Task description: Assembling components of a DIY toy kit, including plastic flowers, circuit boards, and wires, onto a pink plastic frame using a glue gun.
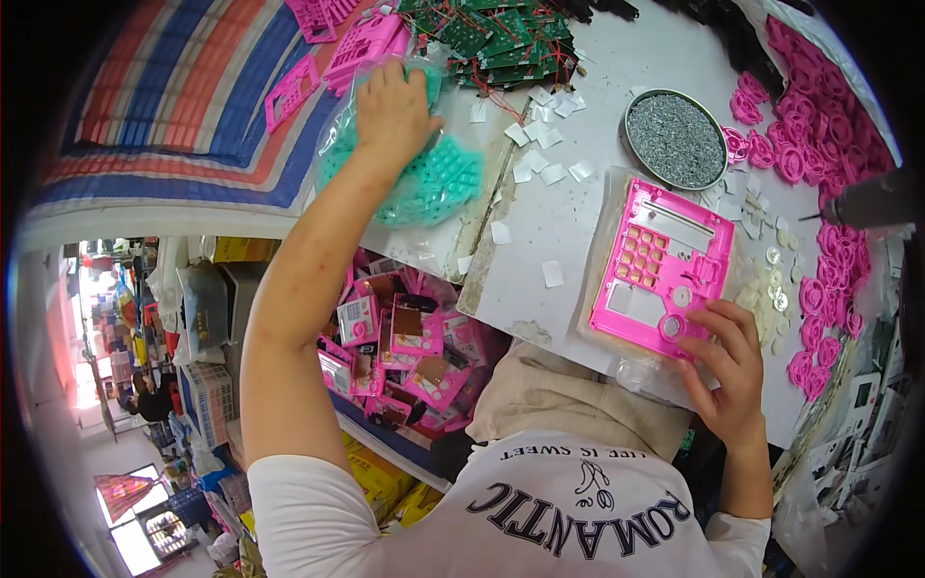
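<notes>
My left hand [393,111] reaches to the top of a clear plastic bag [332,159] full of teal rubber keypads [443,178]. Its fingers curl downward and their tips are hidden, so what they grip does not show. Before me on the right lies a pink plastic casing [631,258] with a grid of small square openings and a round ring near its lower corner. My right hand [727,366] is closed on that corner, fingertips on the ring side and thumb at the near edge. Under the casing is a stack wrapped in clear plastic.
A round tin of small metal screws [676,140] stands beyond the casing. Green circuit boards [501,43] with red wires are piled at the back. Pink ring-shaped parts [819,125] heap along the right, near a dark tool tip [858,207]. Finished-looking pink units [414,332] fill a space below the table.
</notes>
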### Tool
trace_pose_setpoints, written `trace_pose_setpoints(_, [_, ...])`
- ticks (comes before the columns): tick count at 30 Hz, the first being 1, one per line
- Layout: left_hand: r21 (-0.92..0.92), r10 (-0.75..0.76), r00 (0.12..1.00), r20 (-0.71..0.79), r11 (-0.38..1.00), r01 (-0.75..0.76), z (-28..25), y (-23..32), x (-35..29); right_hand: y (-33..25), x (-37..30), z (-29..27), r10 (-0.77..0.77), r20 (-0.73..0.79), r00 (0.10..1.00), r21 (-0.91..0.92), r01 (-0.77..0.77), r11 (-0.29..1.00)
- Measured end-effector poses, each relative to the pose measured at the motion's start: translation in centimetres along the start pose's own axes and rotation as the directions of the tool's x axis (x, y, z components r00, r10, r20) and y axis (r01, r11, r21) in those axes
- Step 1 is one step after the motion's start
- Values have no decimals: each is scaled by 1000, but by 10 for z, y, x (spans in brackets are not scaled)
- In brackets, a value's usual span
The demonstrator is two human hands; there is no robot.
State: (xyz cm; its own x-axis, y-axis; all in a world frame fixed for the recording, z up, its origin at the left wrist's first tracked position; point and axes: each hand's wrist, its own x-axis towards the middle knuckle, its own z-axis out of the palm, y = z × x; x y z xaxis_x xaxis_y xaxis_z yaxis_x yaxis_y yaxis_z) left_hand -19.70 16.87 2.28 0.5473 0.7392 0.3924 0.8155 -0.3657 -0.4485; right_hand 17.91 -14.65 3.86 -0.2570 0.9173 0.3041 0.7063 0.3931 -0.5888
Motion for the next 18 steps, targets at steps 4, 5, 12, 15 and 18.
trace_pose_setpoints(4, [39,-109,994,28,993,107,14,8,18,-6,2,-1,-1,8,1000,1,1,1000])
trace_pose_setpoints(5, [29,-116,993,22,993,116,18,5,21,-6,2,-1,-5,9,1000,2,5,1000])
trace_pose_setpoints(12, [-242,-103,988,119,962,130,-15,2,0,-14,10,-5,-50,-15,999,70,51,996])
trace_pose_setpoints(15, [-503,-6,998,-56,864,-23,-85,51,-29,-14,19,-2,-103,-49,993,87,107,990])
trace_pose_setpoints(18, [-738,132,970,-205,630,-242,-134,113,-62,-18,38,8,-110,-144,983,87,124,989])
